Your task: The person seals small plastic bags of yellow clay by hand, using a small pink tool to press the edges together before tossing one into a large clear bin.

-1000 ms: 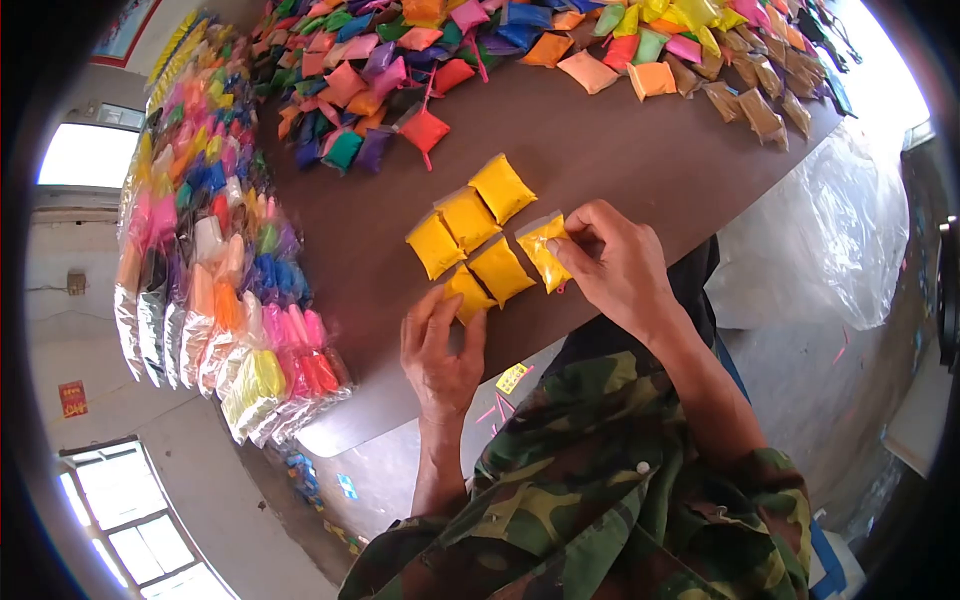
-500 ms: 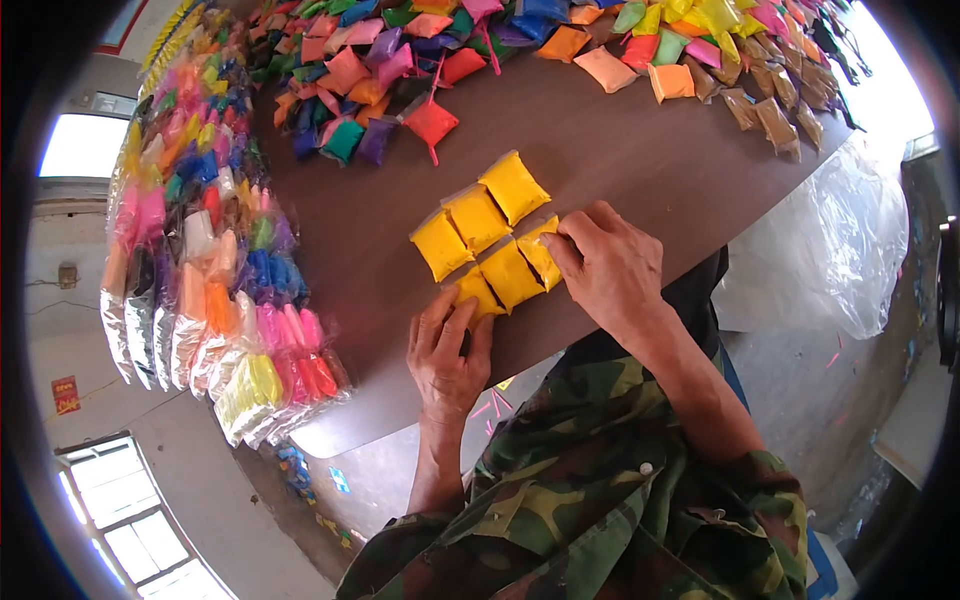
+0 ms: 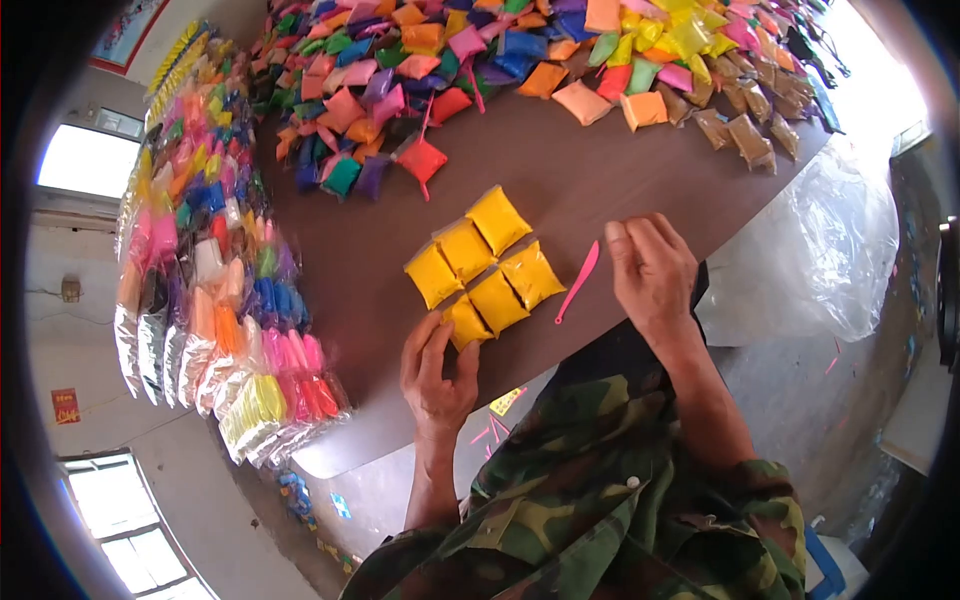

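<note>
Yellow packets (image 3: 480, 262): six of them in a tight block on my worktop (image 3: 600, 170), two rows slanting away from me, up and to the right.
Heap of coloured packets (image 3: 520, 60): well beyond the yellow packets, across the far side.
My right hand (image 3: 652, 268): to the right of the yellow packets, clear of them, grip loosely open and holding nothing.
My left hand (image 3: 436, 368): the nearer one; fingertips rest on the near-left yellow packet, grip open, nothing clasped.
Pink stick (image 3: 578, 281): between the yellow packets and my right hand, long axis slanting like the rows.
</note>
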Available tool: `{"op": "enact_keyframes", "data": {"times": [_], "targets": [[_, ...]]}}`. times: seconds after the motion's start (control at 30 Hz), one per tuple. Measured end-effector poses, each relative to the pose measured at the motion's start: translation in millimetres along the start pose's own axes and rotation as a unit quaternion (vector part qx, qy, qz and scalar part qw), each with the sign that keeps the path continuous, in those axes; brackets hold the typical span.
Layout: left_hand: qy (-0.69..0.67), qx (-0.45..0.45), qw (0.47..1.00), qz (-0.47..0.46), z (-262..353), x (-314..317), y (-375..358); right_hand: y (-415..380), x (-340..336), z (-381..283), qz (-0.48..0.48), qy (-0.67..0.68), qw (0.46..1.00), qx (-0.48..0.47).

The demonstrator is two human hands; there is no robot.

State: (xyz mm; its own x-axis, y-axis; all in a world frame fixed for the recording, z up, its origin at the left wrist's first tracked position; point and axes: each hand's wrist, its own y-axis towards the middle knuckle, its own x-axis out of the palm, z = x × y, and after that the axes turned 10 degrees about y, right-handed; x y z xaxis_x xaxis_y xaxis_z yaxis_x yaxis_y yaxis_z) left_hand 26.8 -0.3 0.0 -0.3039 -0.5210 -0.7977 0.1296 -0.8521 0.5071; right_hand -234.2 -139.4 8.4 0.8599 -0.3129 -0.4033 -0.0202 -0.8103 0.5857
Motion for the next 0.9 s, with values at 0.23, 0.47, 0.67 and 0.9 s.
{"op": "enact_keyframes", "data": {"times": [0.23, 0.47, 0.67, 0.9], "targets": [[-0.082, -0.1, 0.992, 0.012, -0.3, -5.7, 3.1, 18.7, -34.4, 39.5, 0.021, -0.028, 0.999, 0.028], [-0.169, -0.258, 0.951, 0.034, -4.9, -4.2, 3.2, 21.2, -31.4, 44.2, 0.048, -0.031, 0.998, 0.026], [-0.244, -0.365, 0.897, 0.042, -15.5, -1.4, 12.7, 19.3, -29.0, 49.0, 0.06, -0.025, 0.998, 0.006], [-0.224, -0.321, 0.92, 0.018, -5.9, -3.6, 89.2, 20.6, -27.7, 50.5, 0.059, -0.012, 0.998, 0.007]]}}
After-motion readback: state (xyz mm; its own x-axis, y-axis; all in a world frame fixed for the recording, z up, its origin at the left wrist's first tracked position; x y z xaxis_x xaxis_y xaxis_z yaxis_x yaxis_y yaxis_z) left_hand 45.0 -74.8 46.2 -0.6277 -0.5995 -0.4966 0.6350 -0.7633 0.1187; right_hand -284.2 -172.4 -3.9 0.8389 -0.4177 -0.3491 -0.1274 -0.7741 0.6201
